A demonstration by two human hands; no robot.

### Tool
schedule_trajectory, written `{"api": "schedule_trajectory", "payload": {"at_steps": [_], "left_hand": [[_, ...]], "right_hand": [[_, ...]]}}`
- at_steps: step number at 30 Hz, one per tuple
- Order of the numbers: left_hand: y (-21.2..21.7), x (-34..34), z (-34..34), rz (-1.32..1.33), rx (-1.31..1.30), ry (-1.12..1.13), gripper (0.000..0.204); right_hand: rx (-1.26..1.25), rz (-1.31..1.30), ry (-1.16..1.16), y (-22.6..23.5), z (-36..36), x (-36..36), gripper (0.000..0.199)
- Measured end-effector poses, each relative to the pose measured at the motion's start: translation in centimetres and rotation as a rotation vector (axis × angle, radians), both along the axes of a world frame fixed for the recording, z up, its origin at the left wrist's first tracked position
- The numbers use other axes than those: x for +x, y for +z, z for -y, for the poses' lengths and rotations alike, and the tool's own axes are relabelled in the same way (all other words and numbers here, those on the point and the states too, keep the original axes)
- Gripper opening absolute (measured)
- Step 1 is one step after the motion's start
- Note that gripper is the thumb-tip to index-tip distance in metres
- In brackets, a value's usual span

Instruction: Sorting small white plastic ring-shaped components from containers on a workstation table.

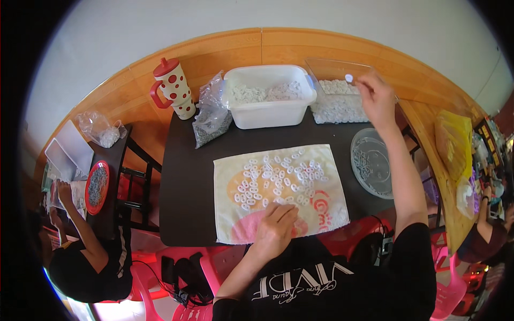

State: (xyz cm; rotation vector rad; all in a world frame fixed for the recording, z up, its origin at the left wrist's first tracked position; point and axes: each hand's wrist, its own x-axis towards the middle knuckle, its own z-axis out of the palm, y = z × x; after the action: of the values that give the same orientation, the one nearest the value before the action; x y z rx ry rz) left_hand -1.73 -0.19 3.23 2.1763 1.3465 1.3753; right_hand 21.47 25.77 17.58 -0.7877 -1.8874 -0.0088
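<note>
Many small white oval plastic pieces with holes (276,179) lie scattered over a pale patterned towel (225,214) on the table. At the towel's near edge rests my left hand (276,227), its fingers curled together beside the nearest pieces; anything under its fingertips is hidden. My right hand (377,99) is raised at the far right, over a clear plastic box (340,109) filled with whitish pieces. Right at its pinched fingertips shows a small white plastic piece (349,78).
A white tub (270,115) of pale pieces stands at the back, beside a bag of grey bits (211,125) and a spotted tumbler (176,91). A round clear container (377,179) sits under my right forearm. Another person (88,262) works at the left table.
</note>
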Motion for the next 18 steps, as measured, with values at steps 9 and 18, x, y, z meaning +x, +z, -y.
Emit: {"api": "schedule_trajectory", "payload": {"at_steps": [9, 18], "left_hand": [[-0.5, -0.7, 0.4, -0.108, -0.005, 0.060, 0.021], [-0.7, -0.7, 0.4, -0.109, -0.043, 0.077, 0.020]], "right_hand": [[-0.306, 0.636, 0.272, -12.7, 13.1, -5.1, 0.020], [-0.229, 0.479, 0.453, -12.0, 12.5, -6.7, 0.026]]}}
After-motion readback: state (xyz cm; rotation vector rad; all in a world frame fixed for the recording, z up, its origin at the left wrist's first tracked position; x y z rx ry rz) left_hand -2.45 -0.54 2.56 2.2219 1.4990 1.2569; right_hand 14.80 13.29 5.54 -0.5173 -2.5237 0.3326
